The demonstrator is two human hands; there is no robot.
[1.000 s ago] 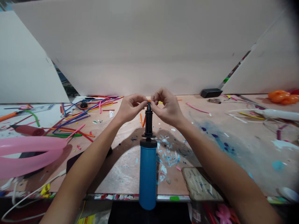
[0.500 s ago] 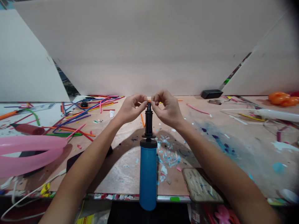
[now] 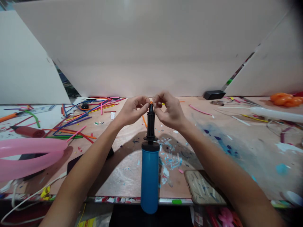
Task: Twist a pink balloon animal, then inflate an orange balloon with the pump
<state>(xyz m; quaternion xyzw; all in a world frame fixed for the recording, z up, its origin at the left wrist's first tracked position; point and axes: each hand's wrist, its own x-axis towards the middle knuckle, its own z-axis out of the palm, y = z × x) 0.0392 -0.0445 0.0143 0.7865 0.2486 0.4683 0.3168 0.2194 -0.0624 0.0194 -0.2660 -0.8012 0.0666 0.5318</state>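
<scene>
A blue balloon pump (image 3: 150, 179) with a black handle and nozzle points away from me, its near end past the table's front edge. At the nozzle's tip sits a small bit of an orange balloon (image 3: 151, 102). My left hand (image 3: 135, 108) pinches the orange balloon from the left with thumb and forefinger. From the right, my right hand (image 3: 169, 108) pinches it in the same way. The rest of the orange balloon is hidden or too small to make out.
Uninflated balloons (image 3: 71, 121) and an inflated pink balloon (image 3: 30, 157) lie left. A phone (image 3: 204, 187) rests near the front edge. A black box (image 3: 214, 95), a white balloon (image 3: 276, 114) and orange balloons (image 3: 286, 99) are right. White boards (image 3: 151, 47) stand behind.
Slightly more orange shows at the nozzle's tip between my fingers. Both hands and the pump stay almost in place.
</scene>
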